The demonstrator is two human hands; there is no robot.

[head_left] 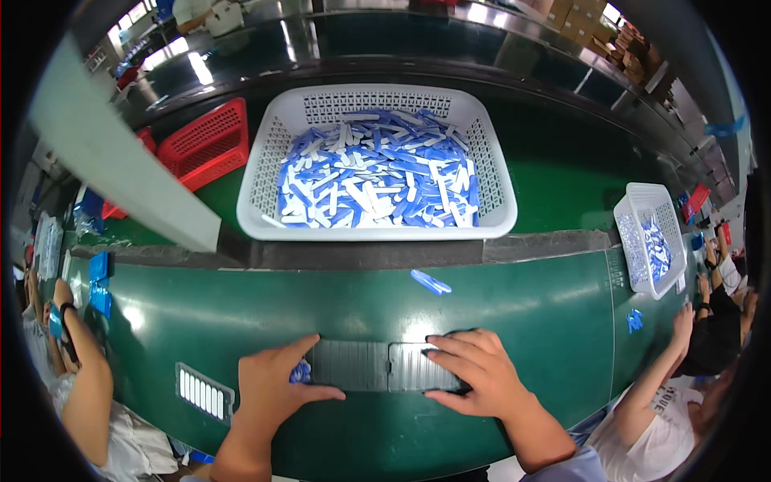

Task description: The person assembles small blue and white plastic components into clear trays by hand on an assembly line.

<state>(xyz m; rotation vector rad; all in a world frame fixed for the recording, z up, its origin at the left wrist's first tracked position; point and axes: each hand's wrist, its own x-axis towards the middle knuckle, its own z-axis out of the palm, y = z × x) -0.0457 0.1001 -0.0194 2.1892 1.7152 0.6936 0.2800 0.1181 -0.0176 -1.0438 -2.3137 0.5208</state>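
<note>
Two hands (479,371), green tabletop (530,313), workers (662,430) alongside

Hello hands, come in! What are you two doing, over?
Left hand at left end of plastic case; right hand around right end. Case flat on table. Blue sticks beyond.

We've got green desk (522,321), white lattice basket (377,234), blue and white strips (369,173), red lattice basket (205,153), dark case (352,366) striped lengthwise, grey tray (229,406) barred white.

I count one big white basket (377,233) at twelve o'clock, one small white basket (632,241) at three; two hands (269,379) near six, two clear panels (349,368) between them; one slotted tray (228,404) at eight.
</note>
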